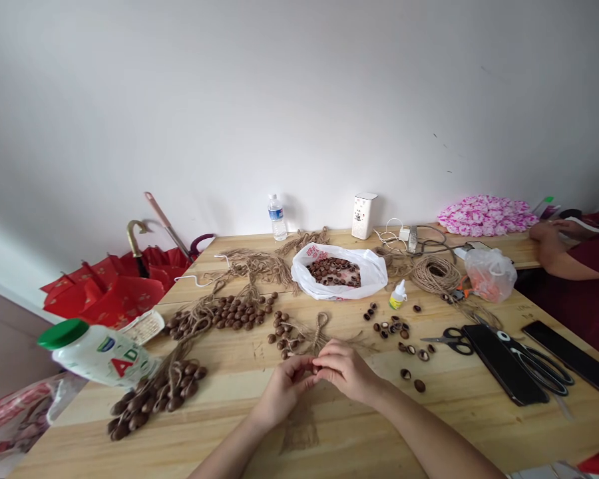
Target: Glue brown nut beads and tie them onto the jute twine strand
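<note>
My left hand point(283, 387) and my right hand point(348, 370) meet at the middle of the wooden table point(479, 426), fingertips pinched together on a knotted jute twine tassel point(319, 330) with brown nut shells point(282, 334) strung on it. Frayed twine ends point(299, 429) lie below my wrists. Just beyond my hands is a white plastic bag of nut shells point(335, 271). Loose shells point(395, 329) are scattered to the right, beside a small glue bottle point(397, 295).
Finished shell-and-twine bunches point(154, 392) point(229, 311) lie at left near a tipped white jar with a green lid point(97, 352). Scissors point(452, 339), dark phones point(504, 362), a twine coil point(434, 273) and a water bottle point(277, 217) lie farther off. Another person's arm point(554, 249) rests at right.
</note>
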`<state>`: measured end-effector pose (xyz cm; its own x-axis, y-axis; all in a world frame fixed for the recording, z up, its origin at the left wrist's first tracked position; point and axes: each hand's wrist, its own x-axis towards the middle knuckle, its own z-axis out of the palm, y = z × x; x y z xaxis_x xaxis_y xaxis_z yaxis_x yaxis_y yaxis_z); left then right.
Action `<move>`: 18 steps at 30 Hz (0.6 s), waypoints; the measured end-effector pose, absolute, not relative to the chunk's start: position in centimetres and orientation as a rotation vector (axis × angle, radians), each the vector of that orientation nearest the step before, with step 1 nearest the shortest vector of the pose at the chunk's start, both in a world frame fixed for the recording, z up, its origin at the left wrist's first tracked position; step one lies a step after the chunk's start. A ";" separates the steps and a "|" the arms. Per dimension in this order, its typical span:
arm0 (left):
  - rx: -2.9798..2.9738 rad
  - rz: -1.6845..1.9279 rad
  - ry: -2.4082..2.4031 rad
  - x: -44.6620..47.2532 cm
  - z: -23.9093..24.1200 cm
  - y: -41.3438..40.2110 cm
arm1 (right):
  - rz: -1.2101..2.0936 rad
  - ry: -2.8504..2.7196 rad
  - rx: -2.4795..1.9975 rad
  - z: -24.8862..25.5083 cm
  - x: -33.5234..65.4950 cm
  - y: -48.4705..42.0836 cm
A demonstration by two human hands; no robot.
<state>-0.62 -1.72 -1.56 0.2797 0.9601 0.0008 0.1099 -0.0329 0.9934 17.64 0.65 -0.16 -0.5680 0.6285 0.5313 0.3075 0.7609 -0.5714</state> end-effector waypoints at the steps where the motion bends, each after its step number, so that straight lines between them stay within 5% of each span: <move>1: 1.386 0.959 1.043 -0.6 -1.6 -1.7 | 0.558 -2.199 -0.719 -0.1 17.7 0.6; 18: 0.852 0.986 0.814 -0.9 -2.5 -1.3 | 0.373 -2.124 -1.010 -0.7 16.7 -0.3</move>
